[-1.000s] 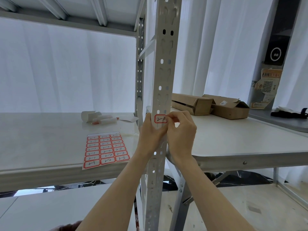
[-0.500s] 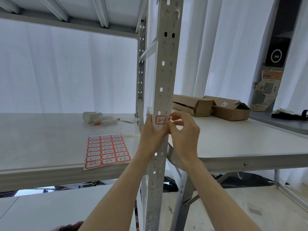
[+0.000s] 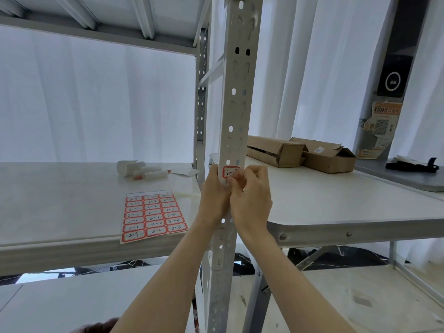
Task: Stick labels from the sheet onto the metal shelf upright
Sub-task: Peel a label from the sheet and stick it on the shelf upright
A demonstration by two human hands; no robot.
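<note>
Sheet: label sheet (image 3: 153, 217) lay flat at 9 o'clock from the hands on the pale, matte shelf board (image 3: 60, 203); red-bordered rounded rectangles with handwritten codes, top row peeled bare.
Left hand: left hand (image 3: 214, 195) wrapped the upright's left edge, thumb laid against the metal beside the sticker, bracing, pinching nothing.
Upright: metal shelf upright (image 3: 236, 104) rose at 12 o'clock, smooth grey-white painted steel punched with paired round and keyhole holes.
Label: single label (image 3: 230, 172) sat on the upright's face just above the fingers, thin glossy paper.
Right hand: right hand (image 3: 251, 200) had fingertips curled together and pressed over the label's right edge.
Change: half a second before, the fingers pinched that edge; now they lay closer over it, covering part of the writing.
Meaning: probably rubbing it down; this sticker was nearly fixed, many remained.
Boxes: creased cardboard boxes (image 3: 300, 153) lay at 2 o'clock.
</note>
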